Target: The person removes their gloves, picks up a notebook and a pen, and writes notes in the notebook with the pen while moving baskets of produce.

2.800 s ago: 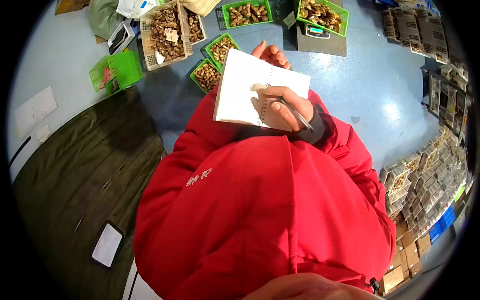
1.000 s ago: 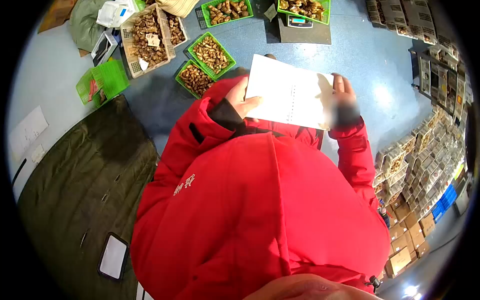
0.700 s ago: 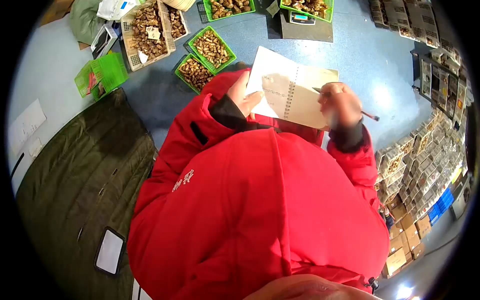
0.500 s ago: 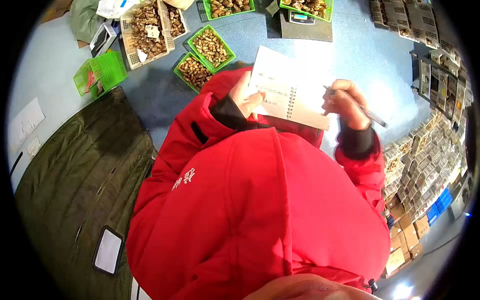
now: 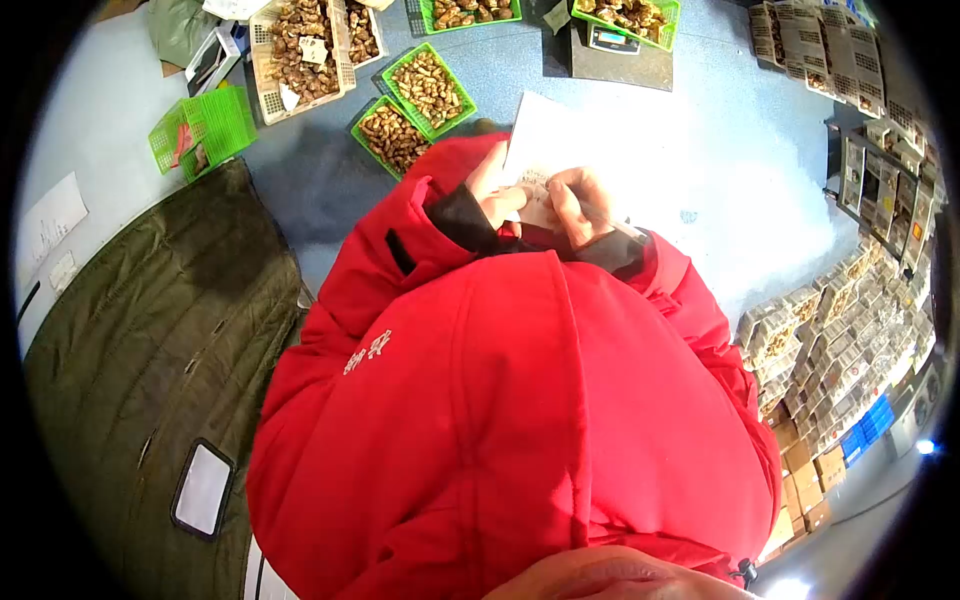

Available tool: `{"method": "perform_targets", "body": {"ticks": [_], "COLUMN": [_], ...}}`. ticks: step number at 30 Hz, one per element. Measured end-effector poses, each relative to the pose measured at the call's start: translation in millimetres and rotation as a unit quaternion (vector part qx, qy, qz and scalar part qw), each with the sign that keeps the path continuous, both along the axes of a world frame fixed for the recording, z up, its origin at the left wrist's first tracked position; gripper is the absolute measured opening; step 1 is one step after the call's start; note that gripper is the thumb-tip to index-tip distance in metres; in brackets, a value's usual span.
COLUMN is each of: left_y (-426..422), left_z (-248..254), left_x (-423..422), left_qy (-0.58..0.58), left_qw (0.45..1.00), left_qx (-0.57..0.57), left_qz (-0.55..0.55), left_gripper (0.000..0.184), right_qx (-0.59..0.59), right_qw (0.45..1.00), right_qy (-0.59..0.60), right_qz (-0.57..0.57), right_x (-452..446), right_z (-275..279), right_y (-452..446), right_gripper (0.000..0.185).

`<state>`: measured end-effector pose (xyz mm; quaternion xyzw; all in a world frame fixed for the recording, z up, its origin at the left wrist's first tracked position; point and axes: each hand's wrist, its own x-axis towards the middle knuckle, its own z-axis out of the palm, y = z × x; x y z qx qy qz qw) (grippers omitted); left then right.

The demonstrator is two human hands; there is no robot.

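In front of my red jacket, an open notebook (image 5: 540,128) with handwriting on its page is held up, its right side washed out by glare. My left hand (image 5: 493,197) grips the notebook's lower left edge, thumb over the page. My right hand (image 5: 582,203) is closed over the lower part of the page, close beside the left thumb. A pen (image 5: 630,232) is in the right hand, its rear end sticking out past the wrist; its tip is hidden.
Green baskets (image 5: 430,92) of brown, knobbly pieces stand beyond my left hand, near a beige crate (image 5: 300,60). A scale (image 5: 615,62) bears another green basket. At left lie a dark green quilted cover (image 5: 130,330) and a phone-like device (image 5: 203,488). Stacked boxes (image 5: 850,350) stand at right.
My right hand has moved left from beside the notebook onto its page, bringing the pen along. The left hand keeps its hold. The view has shifted slightly.
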<state>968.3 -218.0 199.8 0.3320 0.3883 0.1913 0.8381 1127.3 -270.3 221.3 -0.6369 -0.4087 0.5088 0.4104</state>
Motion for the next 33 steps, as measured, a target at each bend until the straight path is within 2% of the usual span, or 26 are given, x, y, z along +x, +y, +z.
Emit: {"method": "perform_targets", "body": {"ticks": [3,4,10,19,22,31,33], "left_y": [1.4,0.6,1.8,0.8,0.6,3.2,-1.3], "left_z": [-4.9,-6.0,-3.5,-9.2,-11.5,-9.0,-17.6], "left_x": [-1.0,-1.6,-1.8,-2.6,-2.2,-2.9,-3.0], "left_qy": [-0.005,-0.004,0.003,-0.028,-0.004,-0.036,-0.049], "left_qw": [1.0,1.0,1.0,0.999,1.0,0.999,0.999], "left_qx": [-0.002,0.0,-0.014,-0.014,-0.019,-0.03,-0.015], "left_qz": [-0.01,-0.016,-0.01,-0.006,-0.009,-0.013,0.005], "left_gripper": [0.052,0.055,0.055,0.054,0.054,0.057,0.05], "right_qx": [-0.023,-0.045,-0.022,-0.067,-0.04,-0.139,-0.136], "right_qw": [0.999,0.999,1.0,0.997,0.999,0.982,0.978], "right_qy": [0.047,0.01,0.01,0.041,-0.022,0.121,0.147], "right_qz": [-0.004,-0.015,0.015,-0.027,0.024,-0.03,-0.065], "right_x": [-2.1,-3.4,-1.3,-0.4,2.8,7.7,11.8], "right_z": [-1.8,4.6,7.1,5.3,9.5,13.5,11.3], "right_y": [2.3,3.5,7.4,4.4,7.1,6.5,8.4], "right_gripper": [0.01,0.01,0.01,0.011,0.012,0.015,0.015]}}
